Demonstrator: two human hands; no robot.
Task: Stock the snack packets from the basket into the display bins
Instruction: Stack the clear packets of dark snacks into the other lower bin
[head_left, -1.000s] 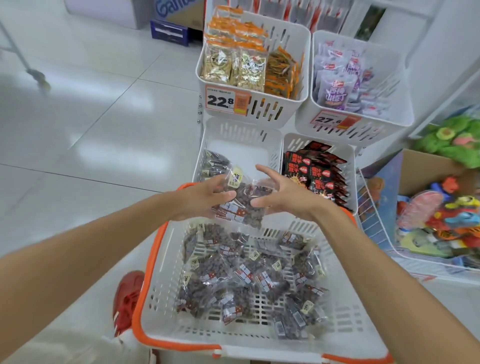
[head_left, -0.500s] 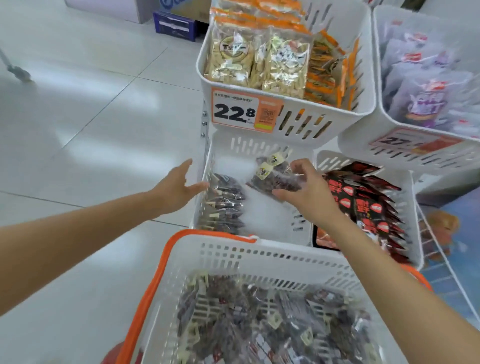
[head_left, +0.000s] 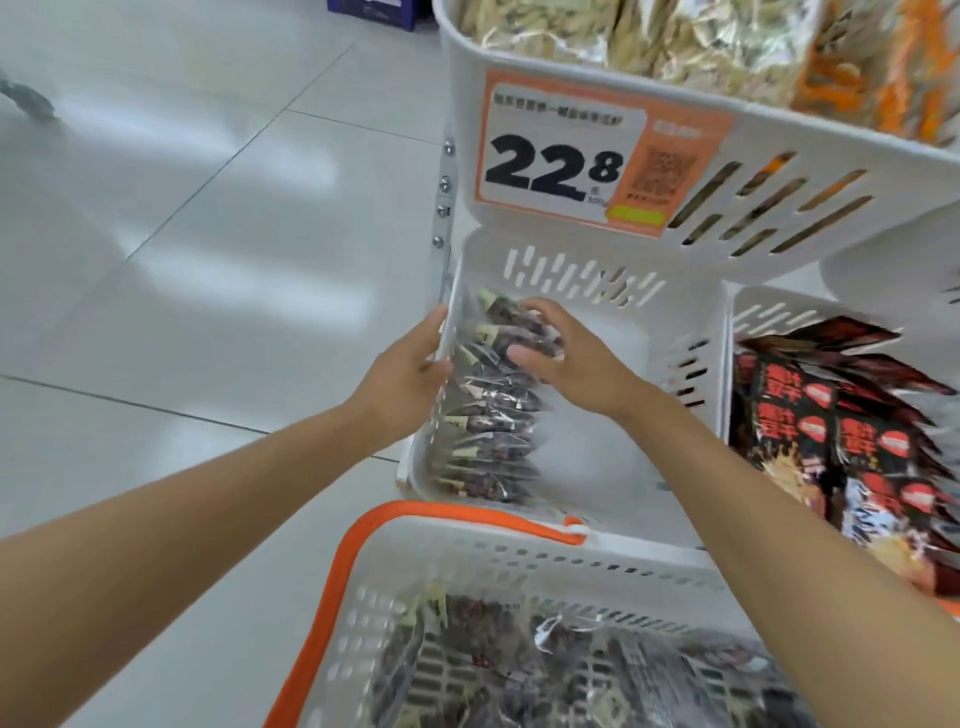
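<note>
A white basket (head_left: 457, 561) with an orange rim sits at the bottom and holds several clear packets of dark snacks (head_left: 519, 665). Above it is a white lower-left display bin (head_left: 613, 280) with a row of the same packets (head_left: 488, 415) standing along its left wall. My right hand (head_left: 566, 358) grips a snack packet (head_left: 524, 325) at the far end of that row. My left hand (head_left: 405, 379) is curled over the bin's left wall, outside the row.
An upper bin (head_left: 779, 171) with a 22.8 price tag (head_left: 566, 166) holds pale and orange snack bags and overhangs the lower bin. A neighbouring lower bin (head_left: 748, 312) on the right holds black-and-red packets (head_left: 841, 431). Grey tiled floor (head_left: 208, 260) lies to the left.
My right hand carried the packet from the middle of the bin leftward onto the row's far end. My left hand closed on the bin's left wall. The view moved closer.
</note>
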